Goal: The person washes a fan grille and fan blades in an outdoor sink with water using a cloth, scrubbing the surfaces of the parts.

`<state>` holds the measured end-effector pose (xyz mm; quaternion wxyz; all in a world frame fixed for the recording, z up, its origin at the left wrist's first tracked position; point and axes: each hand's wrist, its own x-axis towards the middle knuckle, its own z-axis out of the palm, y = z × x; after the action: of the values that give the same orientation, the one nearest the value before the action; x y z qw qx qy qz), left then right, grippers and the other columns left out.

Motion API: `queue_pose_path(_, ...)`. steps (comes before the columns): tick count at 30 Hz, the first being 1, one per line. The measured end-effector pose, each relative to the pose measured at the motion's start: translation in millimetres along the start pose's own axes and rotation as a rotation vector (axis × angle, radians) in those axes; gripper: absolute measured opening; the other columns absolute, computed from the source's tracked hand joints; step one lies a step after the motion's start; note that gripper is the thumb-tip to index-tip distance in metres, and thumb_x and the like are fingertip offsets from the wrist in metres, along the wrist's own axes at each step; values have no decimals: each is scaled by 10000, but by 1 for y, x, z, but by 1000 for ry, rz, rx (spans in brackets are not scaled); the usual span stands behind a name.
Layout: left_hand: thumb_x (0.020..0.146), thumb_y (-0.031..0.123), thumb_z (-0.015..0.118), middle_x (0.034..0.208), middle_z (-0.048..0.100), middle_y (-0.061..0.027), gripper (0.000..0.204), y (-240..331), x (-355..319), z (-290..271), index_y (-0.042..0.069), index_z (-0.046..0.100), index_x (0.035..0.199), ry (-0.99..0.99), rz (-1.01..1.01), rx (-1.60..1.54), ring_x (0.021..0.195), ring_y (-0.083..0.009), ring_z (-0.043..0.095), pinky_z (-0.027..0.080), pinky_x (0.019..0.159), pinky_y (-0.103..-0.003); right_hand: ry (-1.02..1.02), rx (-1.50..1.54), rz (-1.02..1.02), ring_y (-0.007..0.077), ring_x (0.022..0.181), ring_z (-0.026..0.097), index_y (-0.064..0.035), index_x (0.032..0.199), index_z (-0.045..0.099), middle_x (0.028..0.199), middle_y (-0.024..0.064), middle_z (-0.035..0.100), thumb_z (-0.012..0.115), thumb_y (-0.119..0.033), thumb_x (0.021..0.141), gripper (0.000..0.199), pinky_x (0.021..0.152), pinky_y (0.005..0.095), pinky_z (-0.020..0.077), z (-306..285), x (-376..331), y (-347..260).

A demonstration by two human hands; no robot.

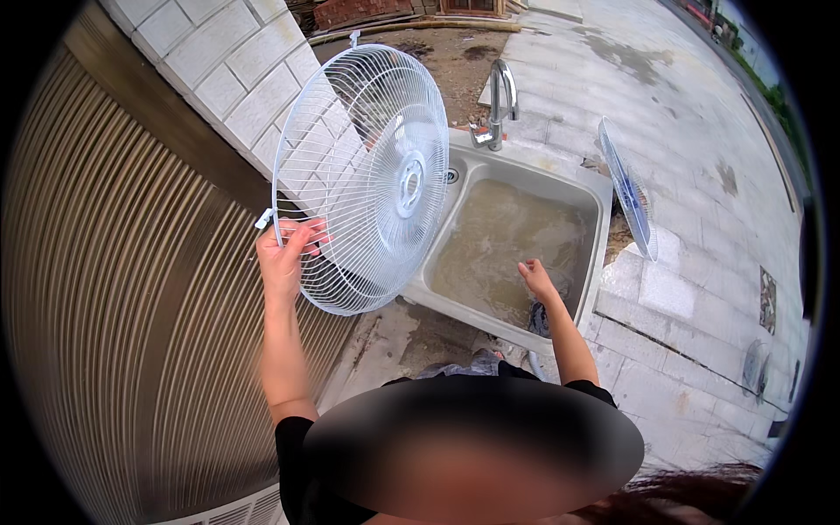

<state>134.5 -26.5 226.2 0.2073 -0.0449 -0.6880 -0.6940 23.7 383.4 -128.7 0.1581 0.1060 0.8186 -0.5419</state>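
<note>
My left hand (287, 262) grips the rim of a round, white wire fan grille (409, 182). The grille is raised on edge to the left of the sink, partly over its left side, with small white clips on its rim. Murky, brownish water (516, 236) fills the basin of the pale sink (604, 206). Above the water near the basin's right side is my right hand (536, 278), its fingers curled together with nothing visible in them. A dark, crumpled thing (538, 319), perhaps a cloth, lies at the basin's near right corner.
A chrome faucet (497, 109) rises behind the sink. Right of the sink, another fan grille (628, 188) with a blue centre stands tilted. A ribbed brown shutter (149, 289) and a white block pillar (236, 66) border the left. Pale paving (700, 236) extends right.
</note>
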Motion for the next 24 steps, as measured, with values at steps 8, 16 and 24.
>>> queue_pose_path(8, 847, 116, 595, 880, 651, -202, 135, -12, -38, 6, -18, 595, 826, 34, 7, 70, 701, -223, 662, 495, 539, -230, -41, -712, 228, 417, 1243, 297, -234, 1280, 419, 1409, 192, 250, 706, -350, 704, 653, 942, 508, 354, -6, -34, -3)
queue_pose_path(16, 829, 90, 608, 881, 652, -206, 107, -13, -38, 39, 0, 582, 777, 87, -46, 137, 675, -210, 661, 458, 476, -206, -149, -215, -60, 330, 931, 554, -86, 1090, 468, 1034, 163, 555, 657, -64, 649, 480, 774, 409, 455, 24, 19, 78)
queue_pose_path(24, 837, 80, 602, 880, 660, -186, 84, -18, -13, 86, 9, 593, 792, 2, -146, 194, 694, -174, 658, 439, 453, -188, -245, 329, -620, 215, 822, 543, -49, 982, 472, 898, 81, 552, 609, -31, 723, 294, 718, 315, 446, -3, -22, -201)
